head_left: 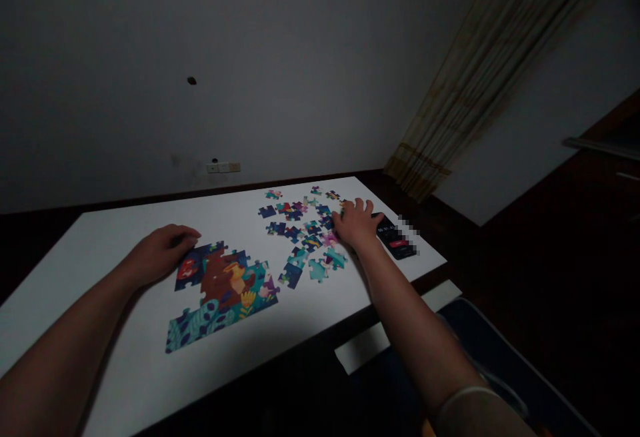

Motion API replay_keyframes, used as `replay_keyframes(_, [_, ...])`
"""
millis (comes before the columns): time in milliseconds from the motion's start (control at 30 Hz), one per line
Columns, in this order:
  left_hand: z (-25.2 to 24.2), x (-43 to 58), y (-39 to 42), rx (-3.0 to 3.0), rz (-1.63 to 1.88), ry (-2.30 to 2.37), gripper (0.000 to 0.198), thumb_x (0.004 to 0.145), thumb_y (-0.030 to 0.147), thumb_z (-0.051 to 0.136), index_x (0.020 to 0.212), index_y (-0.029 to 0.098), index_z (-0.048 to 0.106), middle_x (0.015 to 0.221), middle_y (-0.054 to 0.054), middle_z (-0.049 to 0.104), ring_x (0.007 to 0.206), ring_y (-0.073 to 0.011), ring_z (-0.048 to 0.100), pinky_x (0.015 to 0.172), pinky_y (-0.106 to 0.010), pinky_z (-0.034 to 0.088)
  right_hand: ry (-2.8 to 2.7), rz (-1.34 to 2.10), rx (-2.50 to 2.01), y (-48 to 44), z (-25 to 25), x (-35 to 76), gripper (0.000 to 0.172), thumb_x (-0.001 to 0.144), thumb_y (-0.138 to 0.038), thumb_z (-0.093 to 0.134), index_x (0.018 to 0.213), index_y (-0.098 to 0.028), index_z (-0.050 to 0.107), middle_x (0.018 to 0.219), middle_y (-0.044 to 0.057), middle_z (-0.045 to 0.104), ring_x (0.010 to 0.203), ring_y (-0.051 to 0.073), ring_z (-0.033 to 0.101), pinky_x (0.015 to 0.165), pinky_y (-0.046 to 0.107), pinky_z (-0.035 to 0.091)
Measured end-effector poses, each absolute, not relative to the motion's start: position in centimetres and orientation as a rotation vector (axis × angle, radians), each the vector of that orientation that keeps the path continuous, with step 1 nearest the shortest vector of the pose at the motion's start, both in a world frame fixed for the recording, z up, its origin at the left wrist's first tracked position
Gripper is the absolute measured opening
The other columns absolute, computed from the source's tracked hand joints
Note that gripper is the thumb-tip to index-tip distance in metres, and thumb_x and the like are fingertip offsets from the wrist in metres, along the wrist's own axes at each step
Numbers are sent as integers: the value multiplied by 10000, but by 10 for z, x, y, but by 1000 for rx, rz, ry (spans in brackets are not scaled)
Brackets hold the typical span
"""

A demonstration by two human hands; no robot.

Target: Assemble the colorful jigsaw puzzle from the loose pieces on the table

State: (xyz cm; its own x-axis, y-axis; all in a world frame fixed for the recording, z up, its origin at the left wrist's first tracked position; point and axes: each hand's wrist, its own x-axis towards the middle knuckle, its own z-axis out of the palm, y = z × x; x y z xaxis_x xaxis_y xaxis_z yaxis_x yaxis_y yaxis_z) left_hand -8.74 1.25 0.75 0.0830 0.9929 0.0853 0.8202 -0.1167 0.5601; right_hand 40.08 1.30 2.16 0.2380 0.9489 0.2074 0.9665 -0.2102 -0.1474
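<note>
A partly joined jigsaw puzzle (223, 284) lies on the white table, showing a brown bear-like shape, a yellow animal and leafy plants. At its upper left edge rests my left hand (163, 250), fingers stretched out and a gap between thumb and forefinger. No piece shows in that hand. Over the right side of the loose jigsaw pieces (294, 234) is my right hand (359, 225), palm down with fingers spread. Its fingertips reach the pieces at the far right; whether one lies under them is hidden.
A phone (397, 237) with a timer on its screen lies just right of my right hand. The white tabletop (120, 224) ends near a wall with a socket strip (223, 167). A curtain (450, 90) hangs at the right. Dark furniture stands beyond the table's right side.
</note>
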Motion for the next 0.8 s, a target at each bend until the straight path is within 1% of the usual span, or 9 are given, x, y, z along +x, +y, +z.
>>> replay_keyframes(100, [6, -88, 14, 1998, 643, 1794, 631, 830, 775, 640, 1090, 237, 841, 1269, -173, 873, 1198, -418, 804, 1159, -564, 620, -1774, -76, -2294, 14, 17, 405, 620, 1197, -531, 459, 1648, -147, 640, 1786, 298, 494, 1691, 545, 323, 1271, 892, 310])
replay_keyframes(367, [-2, -95, 17, 2021, 630, 1783, 603, 878, 730, 644, 1124, 214, 836, 1303, -191, 856, 1232, -429, 791, 1162, -560, 602, -1766, -28, -2317, 15, 15, 405, 637, 1198, -545, 461, 1646, -128, 640, 1767, 312, 508, 1667, 538, 358, 1249, 867, 372])
replay_keyframes(533, [2, -91, 14, 1989, 641, 1788, 628, 850, 742, 638, 1110, 204, 831, 1311, -211, 848, 1236, -429, 788, 1180, -564, 594, -1758, -1, -2320, 15, 15, 405, 628, 1198, -557, 469, 1622, -135, 660, 1719, 315, 548, 1619, 534, 424, 1229, 857, 408])
replay_keyframes(800, [6, -88, 14, 1995, 631, 1789, 635, 832, 764, 633, 1085, 217, 833, 1285, -207, 853, 1222, -434, 796, 1167, -576, 609, -1809, -6, -2290, 13, 12, 400, 675, 1198, -579, 464, 1681, -128, 601, 1764, 320, 513, 1638, 537, 402, 1228, 851, 420])
